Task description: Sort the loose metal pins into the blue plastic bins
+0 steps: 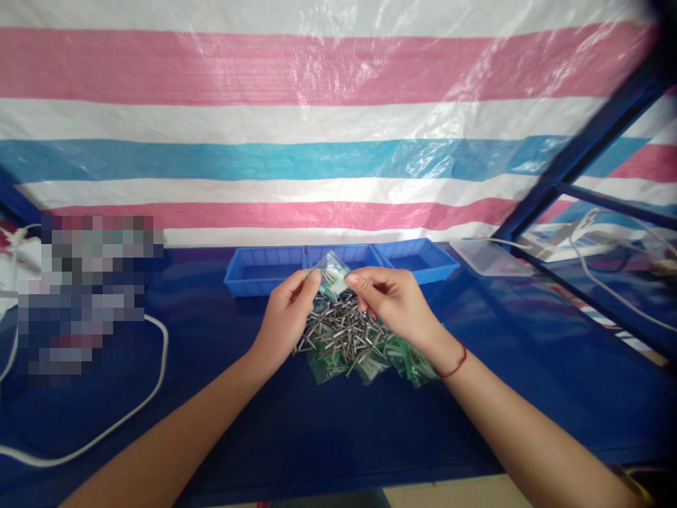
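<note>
My left hand (288, 310) and my right hand (394, 302) pinch a small clear plastic bag (332, 274) between thumb and fingers, one on each side, holding it up above the table. Right under the hands lies a heap of several short metal pins (338, 333) on top of several small green-tinted plastic bags (370, 363). A red string circles my right wrist. Whether the held bag has anything in it I cannot make out.
A long blue plastic tray (264, 271) with compartments stands behind the pile on the dark blue table (328, 430). A clear lid (489, 257) lies to its right. A white cable (132, 413) loops at the left. A striped tarp hangs behind; a blue frame stands right.
</note>
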`<state>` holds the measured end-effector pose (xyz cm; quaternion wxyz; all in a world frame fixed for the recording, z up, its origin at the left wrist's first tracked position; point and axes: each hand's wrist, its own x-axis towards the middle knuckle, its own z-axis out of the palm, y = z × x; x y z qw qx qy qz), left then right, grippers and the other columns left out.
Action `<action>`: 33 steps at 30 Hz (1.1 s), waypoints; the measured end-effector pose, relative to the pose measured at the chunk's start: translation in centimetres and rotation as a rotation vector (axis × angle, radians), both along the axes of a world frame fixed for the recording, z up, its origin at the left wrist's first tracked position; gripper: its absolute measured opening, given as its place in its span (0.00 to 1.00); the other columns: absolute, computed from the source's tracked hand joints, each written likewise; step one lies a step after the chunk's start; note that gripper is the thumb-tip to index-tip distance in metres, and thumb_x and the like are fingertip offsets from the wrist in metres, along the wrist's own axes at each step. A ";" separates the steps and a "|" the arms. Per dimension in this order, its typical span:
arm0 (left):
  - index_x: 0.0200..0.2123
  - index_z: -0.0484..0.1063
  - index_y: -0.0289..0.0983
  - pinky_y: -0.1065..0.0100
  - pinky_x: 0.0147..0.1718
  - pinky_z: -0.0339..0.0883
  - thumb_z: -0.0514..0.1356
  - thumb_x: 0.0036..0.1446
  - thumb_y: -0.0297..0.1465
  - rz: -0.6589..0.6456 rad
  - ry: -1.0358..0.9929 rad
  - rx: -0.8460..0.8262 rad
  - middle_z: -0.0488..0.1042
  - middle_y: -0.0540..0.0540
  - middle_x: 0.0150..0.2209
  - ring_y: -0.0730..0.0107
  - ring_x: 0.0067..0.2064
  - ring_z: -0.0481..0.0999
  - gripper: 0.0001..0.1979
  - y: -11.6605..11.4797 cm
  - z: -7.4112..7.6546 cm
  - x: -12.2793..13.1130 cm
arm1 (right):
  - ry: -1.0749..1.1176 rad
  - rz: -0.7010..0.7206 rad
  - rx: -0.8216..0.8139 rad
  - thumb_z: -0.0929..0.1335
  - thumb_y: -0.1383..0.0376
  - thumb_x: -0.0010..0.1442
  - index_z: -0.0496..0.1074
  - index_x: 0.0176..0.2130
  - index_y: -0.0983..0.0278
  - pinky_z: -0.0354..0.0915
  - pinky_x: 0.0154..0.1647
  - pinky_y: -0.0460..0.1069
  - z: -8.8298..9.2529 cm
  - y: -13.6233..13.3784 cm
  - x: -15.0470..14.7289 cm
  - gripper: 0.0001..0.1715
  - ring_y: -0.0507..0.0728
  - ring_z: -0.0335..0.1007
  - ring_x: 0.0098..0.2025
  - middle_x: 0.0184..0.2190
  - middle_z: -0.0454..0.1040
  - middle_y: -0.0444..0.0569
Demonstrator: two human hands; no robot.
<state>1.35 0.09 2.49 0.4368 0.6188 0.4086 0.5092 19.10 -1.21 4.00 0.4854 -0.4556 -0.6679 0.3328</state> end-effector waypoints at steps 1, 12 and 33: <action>0.39 0.72 0.37 0.73 0.19 0.51 0.56 0.59 0.41 -0.003 -0.043 -0.018 0.59 0.55 0.20 0.78 0.21 0.57 0.14 -0.1 0.0 0.1 | 0.008 -0.017 0.012 0.67 0.54 0.60 0.77 0.33 0.63 0.56 0.18 0.45 -0.1 -0.1 0.0 0.16 0.46 0.58 0.16 0.17 0.70 0.42; 0.38 0.75 0.37 0.70 0.30 0.66 0.58 0.58 0.38 0.062 0.048 0.107 0.73 0.50 0.25 0.72 0.27 0.71 0.11 -0.3 -0.2 -0.1 | 0.199 -0.024 0.021 0.69 0.58 0.57 0.76 0.43 0.63 0.71 0.26 0.50 0.5 -0.6 -0.6 0.16 0.53 0.73 0.25 0.29 0.79 0.48; 0.40 0.78 0.42 0.49 0.49 0.55 0.54 0.61 0.40 0.613 1.030 0.405 0.74 0.44 0.51 0.48 0.55 0.65 0.14 4.6 2.5 -7.3 | -0.452 -0.256 0.006 0.60 0.52 0.62 0.72 0.29 0.65 0.59 0.26 0.47 1.2 0.9 4.7 0.23 0.52 0.65 0.22 0.17 0.69 0.44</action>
